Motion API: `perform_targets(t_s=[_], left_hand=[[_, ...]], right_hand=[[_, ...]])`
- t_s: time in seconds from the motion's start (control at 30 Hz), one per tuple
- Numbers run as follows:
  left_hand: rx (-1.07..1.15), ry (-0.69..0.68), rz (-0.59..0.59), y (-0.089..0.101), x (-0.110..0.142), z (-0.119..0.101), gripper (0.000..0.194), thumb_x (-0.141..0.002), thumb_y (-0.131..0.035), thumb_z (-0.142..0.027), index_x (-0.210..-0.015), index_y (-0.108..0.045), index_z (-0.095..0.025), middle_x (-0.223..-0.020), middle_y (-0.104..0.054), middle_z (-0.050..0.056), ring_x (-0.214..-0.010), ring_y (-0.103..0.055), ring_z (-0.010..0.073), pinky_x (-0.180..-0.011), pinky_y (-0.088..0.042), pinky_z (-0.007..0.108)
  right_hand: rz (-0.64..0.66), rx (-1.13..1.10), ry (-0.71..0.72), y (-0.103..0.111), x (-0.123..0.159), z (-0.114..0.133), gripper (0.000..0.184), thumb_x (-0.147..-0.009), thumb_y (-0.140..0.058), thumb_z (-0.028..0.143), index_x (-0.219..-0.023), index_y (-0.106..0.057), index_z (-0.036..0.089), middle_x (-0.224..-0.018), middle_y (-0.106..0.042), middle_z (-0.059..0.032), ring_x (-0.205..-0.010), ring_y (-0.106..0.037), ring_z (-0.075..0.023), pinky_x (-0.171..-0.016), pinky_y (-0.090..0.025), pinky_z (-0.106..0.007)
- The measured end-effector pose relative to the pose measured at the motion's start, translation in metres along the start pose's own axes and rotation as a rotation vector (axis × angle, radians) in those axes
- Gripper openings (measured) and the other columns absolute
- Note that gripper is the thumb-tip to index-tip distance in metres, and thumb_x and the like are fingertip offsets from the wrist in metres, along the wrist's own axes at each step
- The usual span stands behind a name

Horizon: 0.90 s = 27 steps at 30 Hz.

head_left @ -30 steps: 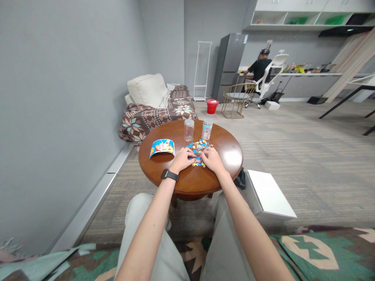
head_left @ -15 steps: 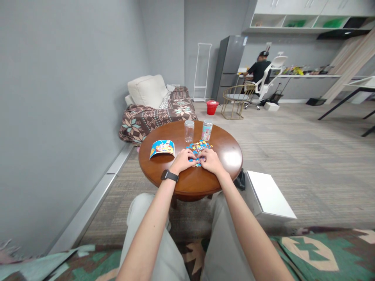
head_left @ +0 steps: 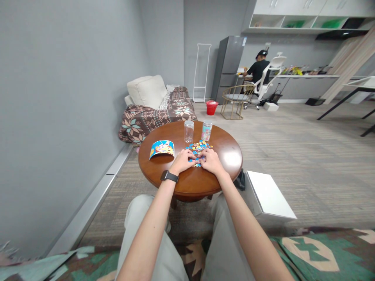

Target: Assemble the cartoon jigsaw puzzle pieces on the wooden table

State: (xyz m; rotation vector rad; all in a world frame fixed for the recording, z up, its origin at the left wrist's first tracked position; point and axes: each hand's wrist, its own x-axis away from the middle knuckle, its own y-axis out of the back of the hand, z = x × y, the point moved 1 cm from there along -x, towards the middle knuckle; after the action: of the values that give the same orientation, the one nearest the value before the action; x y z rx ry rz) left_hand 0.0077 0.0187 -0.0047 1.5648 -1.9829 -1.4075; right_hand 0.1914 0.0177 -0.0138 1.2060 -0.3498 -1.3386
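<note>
A pile of small blue, yellow and red jigsaw puzzle pieces (head_left: 202, 146) lies on the round brown table (head_left: 158, 175). My left hand (head_left: 184, 160) rests at the near left of the pile, fingers curled onto blue pieces. From the right, my right hand (head_left: 210, 160) meets it with bent fingers closed over pieces. The fingertips nearly touch, and some pieces show between and just below them. Which piece each hand grips is too small to make out. A curved picture sheet (head_left: 162, 149) in blue and yellow stands left of my left hand.
Behind the pile stand a clear jar (head_left: 189, 132) and a printed jar (head_left: 206, 131), both lidded. A white box (head_left: 271, 194) is on the floor at the right. Beyond are a red bucket (head_left: 211, 107), a gold-framed chair (head_left: 236, 102) and a seated person (head_left: 259, 70).
Both hands stay almost in place over the puzzle pieces. The camera view has shifted very slightly, and the seated person's head has moved a little.
</note>
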Motion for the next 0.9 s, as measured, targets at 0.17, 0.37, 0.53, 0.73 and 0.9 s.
perform_targets(t_s=[0.17,0.37,0.53,0.73,0.9], left_hand=[[-0.028,0.036,-0.003,-0.0005,0.0,-0.0021,0.01,-0.084,-0.068,-0.024,-0.087,-0.077,-0.023,-0.104,-0.07,0.004,-0.103,-0.06,0.0231,-0.096,-0.047,0.038],[-0.032,0.055,0.007,0.0008,-0.0007,-0.0029,0.011,-0.082,-0.068,-0.021,-0.087,-0.077,-0.023,-0.104,-0.07,0.003,-0.103,-0.06,0.0237,-0.096,-0.047,0.039],[-0.033,0.063,-0.001,0.0001,-0.0012,-0.0007,0.012,-0.083,-0.068,-0.024,-0.09,-0.078,-0.023,-0.106,-0.069,0.003,-0.103,-0.059,0.0235,-0.096,-0.047,0.039],[-0.039,0.04,0.004,-0.0001,-0.0009,0.0006,0.013,-0.085,-0.066,-0.023,-0.091,-0.077,-0.023,-0.104,-0.068,0.004,-0.101,-0.059,0.0236,-0.095,-0.048,0.039],[-0.064,0.034,0.023,-0.0009,-0.001,0.0004,0.011,-0.087,-0.065,-0.022,-0.09,-0.075,-0.024,-0.105,-0.067,0.004,-0.103,-0.058,0.0241,-0.098,-0.045,0.04]], right_hand=[[-0.038,0.025,-0.02,-0.0032,-0.0005,-0.003,0.01,-0.085,-0.061,0.021,-0.082,-0.071,0.021,-0.098,-0.066,-0.0092,-0.097,-0.057,-0.0258,-0.084,-0.044,-0.038],[-0.02,0.019,-0.015,-0.003,-0.0003,-0.0028,0.011,-0.084,-0.063,0.02,-0.09,-0.072,0.021,-0.103,-0.067,-0.0086,-0.101,-0.057,-0.0258,-0.087,-0.045,-0.038],[-0.001,0.002,-0.009,-0.0007,0.0001,0.0003,0.015,-0.084,-0.064,0.02,-0.094,-0.074,0.022,-0.102,-0.066,-0.0082,-0.102,-0.056,-0.0256,-0.088,-0.045,-0.038],[-0.006,-0.016,0.011,-0.0018,-0.0002,0.0,0.013,-0.084,-0.062,0.018,-0.089,-0.073,0.022,-0.099,-0.066,-0.0081,-0.1,-0.057,-0.0256,-0.087,-0.044,-0.038],[0.005,-0.004,0.009,-0.0019,-0.0007,0.0001,0.01,-0.083,-0.063,0.018,-0.088,-0.071,0.02,-0.099,-0.066,-0.0081,-0.099,-0.057,-0.0255,-0.085,-0.044,-0.038]])
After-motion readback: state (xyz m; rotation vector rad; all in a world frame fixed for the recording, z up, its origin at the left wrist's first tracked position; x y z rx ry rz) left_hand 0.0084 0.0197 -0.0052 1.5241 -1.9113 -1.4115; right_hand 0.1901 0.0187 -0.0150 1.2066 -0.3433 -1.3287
